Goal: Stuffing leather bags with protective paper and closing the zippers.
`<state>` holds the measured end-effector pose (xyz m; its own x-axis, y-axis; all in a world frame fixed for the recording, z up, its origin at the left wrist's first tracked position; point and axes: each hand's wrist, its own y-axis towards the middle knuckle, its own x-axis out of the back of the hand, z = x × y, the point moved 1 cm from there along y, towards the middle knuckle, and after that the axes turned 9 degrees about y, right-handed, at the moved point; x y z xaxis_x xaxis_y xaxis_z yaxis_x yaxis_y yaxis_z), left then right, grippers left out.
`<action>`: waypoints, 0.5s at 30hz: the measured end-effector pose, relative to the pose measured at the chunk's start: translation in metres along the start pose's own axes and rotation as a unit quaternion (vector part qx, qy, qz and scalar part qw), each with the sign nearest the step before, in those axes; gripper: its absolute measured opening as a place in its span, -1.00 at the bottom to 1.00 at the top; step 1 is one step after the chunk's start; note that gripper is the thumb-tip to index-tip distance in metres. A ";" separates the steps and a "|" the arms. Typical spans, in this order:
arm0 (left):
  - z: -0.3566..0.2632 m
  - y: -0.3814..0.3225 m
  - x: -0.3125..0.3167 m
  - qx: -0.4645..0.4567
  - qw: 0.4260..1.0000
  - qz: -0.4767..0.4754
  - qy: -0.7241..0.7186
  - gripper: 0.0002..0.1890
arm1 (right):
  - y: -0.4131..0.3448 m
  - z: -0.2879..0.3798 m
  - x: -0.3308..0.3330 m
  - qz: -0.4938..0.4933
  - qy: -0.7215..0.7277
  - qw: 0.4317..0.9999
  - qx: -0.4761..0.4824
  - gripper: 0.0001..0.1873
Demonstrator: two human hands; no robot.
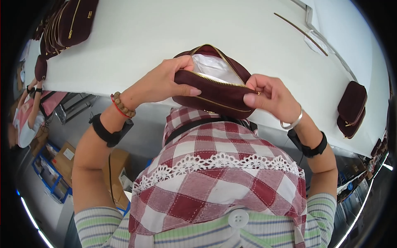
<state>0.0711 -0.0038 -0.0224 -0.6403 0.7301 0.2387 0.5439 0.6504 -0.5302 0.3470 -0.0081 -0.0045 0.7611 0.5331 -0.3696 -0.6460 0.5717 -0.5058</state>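
A dark burgundy zippered pouch (214,96) is held at the front edge of the white table, its top zipper spread apart. White crumpled stuffing (211,66) shows inside it. My left hand (166,80) grips the pouch's left end, thumb on the front face and fingers at the opening. At the right end, my right hand (269,96) pinches the edge by the end of the brass-coloured zipper. A second, closed zipper runs across the front panel.
A row of burgundy bags (66,28) stands at the upper left of the table (133,40). Two small burgundy pouches (352,102) lie at the right. A thin dark strip (301,32) rests near clear plastic (316,43). Another person's arms (34,99) are at far left.
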 end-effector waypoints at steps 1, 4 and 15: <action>-0.001 -0.001 0.000 -0.002 1.000 0.005 0.003 -0.55 | 0.000 0.003 0.009 0.007 0.021 0.999 -0.047 -0.79; -0.001 -0.004 0.001 0.005 0.998 0.020 -0.056 -0.60 | 0.010 0.006 0.014 0.009 0.058 0.993 -0.107 -0.76; 0.005 -0.010 0.002 0.015 0.994 -0.102 0.043 -0.78 | 0.028 -0.005 0.034 -0.077 -0.011 0.989 -0.125 -0.73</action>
<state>0.0612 -0.0100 -0.0209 -0.6862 0.5996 0.4119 0.3897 0.7811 -0.4879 0.3551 0.0228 -0.0349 0.8466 0.4656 -0.2577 -0.4852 0.4765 -0.7332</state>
